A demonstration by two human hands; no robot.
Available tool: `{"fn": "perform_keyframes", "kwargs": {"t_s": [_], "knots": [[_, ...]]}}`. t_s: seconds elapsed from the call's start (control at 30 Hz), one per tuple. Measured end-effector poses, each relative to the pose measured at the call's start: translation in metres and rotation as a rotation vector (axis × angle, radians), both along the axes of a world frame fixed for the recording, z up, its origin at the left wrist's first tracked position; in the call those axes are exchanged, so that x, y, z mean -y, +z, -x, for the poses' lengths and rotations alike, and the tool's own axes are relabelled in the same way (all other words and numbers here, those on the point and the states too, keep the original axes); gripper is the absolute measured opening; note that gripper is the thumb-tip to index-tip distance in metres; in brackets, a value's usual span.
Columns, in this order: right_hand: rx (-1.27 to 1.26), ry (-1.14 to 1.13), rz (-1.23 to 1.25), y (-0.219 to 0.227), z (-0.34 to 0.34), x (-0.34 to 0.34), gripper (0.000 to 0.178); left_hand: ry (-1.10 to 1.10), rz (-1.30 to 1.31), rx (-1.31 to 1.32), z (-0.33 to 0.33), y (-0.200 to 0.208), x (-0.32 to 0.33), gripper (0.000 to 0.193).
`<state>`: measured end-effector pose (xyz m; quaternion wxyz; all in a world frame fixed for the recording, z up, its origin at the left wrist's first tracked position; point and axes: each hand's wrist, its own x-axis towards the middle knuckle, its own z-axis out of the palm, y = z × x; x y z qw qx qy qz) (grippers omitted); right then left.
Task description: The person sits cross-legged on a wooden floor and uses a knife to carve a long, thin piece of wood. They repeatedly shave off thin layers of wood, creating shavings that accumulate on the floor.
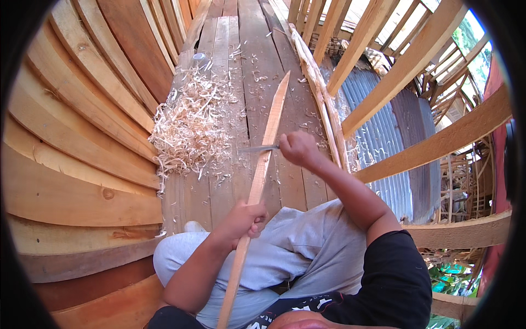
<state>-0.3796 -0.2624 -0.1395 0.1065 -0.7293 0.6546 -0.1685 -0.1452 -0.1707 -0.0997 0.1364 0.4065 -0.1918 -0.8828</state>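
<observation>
A long, pale wooden strip [272, 122] runs from my lap out over the plank floor, its far end cut to a slanted point. My left hand [247, 220] is wrapped round the strip near my knees. In my closed right hand [298, 148] is a knife [259, 148], held by its handle, which the fist mostly hides. The blade points left and lies across the strip, about midway between my left hand and the pointed end. Whether the edge bites into the wood cannot be made out.
Curled wood shavings [192, 129] are heaped on the floor planks [219, 38] to the left, near a clear cup-like container [200, 59]. A board wall [82, 181] closes off the left side. Wooden railing slats [405, 66] stand on the right, with corrugated metal sheets [378, 120] beyond them.
</observation>
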Motion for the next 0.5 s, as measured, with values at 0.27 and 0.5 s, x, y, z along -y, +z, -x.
{"fn": "perform_keyframes", "kwargs": {"t_s": [0.27,0.5], "knots": [[-0.017,-0.045,0.032,-0.004,0.005,0.001,0.051,0.029,-0.04,0.017,-0.004,0.013,0.004,0.014],[0.057,0.055,0.04,-0.012,-0.015,-0.004,0.052,0.086,-0.054,0.012,-0.013,0.003,0.012,0.013]]}}
